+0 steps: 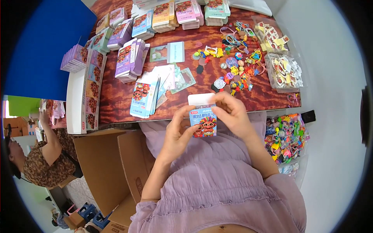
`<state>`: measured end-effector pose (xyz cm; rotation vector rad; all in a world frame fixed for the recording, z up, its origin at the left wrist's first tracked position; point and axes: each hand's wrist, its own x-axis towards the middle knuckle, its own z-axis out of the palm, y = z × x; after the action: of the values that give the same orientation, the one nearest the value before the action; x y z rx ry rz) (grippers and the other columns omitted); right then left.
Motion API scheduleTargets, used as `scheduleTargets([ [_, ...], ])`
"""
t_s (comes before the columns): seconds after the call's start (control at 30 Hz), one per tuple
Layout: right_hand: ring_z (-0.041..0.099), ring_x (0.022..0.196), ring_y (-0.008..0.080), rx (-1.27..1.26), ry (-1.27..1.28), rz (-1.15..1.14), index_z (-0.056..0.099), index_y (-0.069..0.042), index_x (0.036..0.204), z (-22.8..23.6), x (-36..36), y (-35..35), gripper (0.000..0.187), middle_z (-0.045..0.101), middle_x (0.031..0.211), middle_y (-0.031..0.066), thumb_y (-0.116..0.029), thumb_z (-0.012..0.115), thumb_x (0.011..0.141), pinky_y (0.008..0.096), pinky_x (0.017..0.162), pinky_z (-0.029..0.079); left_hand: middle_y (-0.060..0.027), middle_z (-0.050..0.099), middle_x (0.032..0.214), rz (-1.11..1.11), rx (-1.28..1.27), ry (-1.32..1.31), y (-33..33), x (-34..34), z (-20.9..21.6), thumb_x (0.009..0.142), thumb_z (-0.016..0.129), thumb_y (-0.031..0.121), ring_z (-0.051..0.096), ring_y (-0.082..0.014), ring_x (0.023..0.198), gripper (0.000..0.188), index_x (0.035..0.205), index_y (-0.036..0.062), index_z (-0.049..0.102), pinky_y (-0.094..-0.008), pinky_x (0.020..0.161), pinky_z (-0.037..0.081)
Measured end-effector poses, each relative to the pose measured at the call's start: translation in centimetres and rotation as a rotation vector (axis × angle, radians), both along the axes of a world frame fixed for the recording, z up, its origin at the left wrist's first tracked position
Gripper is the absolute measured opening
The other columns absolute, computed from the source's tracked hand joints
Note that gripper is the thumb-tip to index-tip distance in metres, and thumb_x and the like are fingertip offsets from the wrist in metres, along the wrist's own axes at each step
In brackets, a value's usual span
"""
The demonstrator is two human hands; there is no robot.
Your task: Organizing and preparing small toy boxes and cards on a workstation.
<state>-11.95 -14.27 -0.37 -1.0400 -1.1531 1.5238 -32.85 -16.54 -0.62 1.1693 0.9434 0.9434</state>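
Observation:
My left hand (178, 133) grips a small blue cardboard box (203, 126) by its left side, thumb across the front. The box is upright and has a colourful cartoon figure on it. Its white top flap (201, 99) stands raised, and the edge of something shows in the mouth. At the box's upper right corner is my right hand (232, 115), thumb and forefinger drawn together; what they pinch is hidden. On the table beyond lie a fanned stack of flat blue boxes (144, 97), white slips (165, 74) and a greenish card (183, 80).
Stacks of boxes (129, 60) line the table's far side, with a white tray (75, 103) at left. Small trinkets (239, 70) and bags of cut-outs (285, 72) lie at right. A carton (101, 165) stands below left; another person (46, 155) works beyond it.

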Motion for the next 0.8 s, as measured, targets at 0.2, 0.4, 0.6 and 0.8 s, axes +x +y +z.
scheduleTargets([
  [0.2, 0.063, 0.102, 0.0127, 0.293, -0.299, 0.038, 0.064, 0.005, 0.105, 0.1, -0.1, 0.4, 0.014, 0.065, 0.115, 0.0111, 0.001, 0.061, 0.092, 0.0275, 0.086, 0.052, -0.0163, 0.058, 0.125, 0.052, 0.107, 0.164, 0.2, 0.4, -0.3, 0.092, 0.060, -0.008, 0.066, -0.0215, 0.103, 0.058, 0.143, 0.0031, 0.034, -0.0322, 0.081, 0.055],
  [0.4, 0.062, 0.085, 0.0065, -0.002, -0.075, -0.044, 0.065, 0.003, 0.095, -0.7, -0.6, 0.5, 0.006, 0.067, 0.096, 0.0048, -0.002, 0.066, 0.092, 0.0233, 0.075, 0.051, -0.0173, 0.061, 0.122, -0.021, 0.127, 0.284, 0.2, 0.5, -0.6, 0.091, 0.061, -0.008, 0.068, -0.0256, 0.101, 0.063, 0.145, 0.0040, 0.031, -0.0355, 0.081, 0.056],
  [0.6, 0.058, 0.071, 0.0031, -0.001, -0.081, -0.034, 0.067, 0.002, 0.087, 0.0, 0.0, 1.2, 0.005, 0.064, 0.077, -0.0013, -0.002, 0.067, 0.089, 0.0215, 0.064, 0.047, -0.0164, 0.062, 0.118, -0.032, 0.081, 0.272, 0.3, 0.6, 0.5, 0.090, 0.061, -0.010, 0.068, -0.0249, 0.099, 0.071, 0.150, 0.0080, 0.028, -0.0359, 0.082, 0.056],
  [0.8, 0.069, 0.093, 0.0189, 0.386, -0.425, 0.082, 0.071, 0.004, 0.101, 0.4, 0.5, 0.6, 0.015, 0.072, 0.099, 0.0108, 0.001, 0.067, 0.087, 0.0310, 0.082, 0.054, -0.0151, 0.060, 0.115, 0.018, 0.038, 0.232, -0.1, 0.4, 0.3, 0.090, 0.060, -0.010, 0.067, -0.0252, 0.099, 0.068, 0.150, 0.0094, 0.033, -0.0355, 0.085, 0.054],
])
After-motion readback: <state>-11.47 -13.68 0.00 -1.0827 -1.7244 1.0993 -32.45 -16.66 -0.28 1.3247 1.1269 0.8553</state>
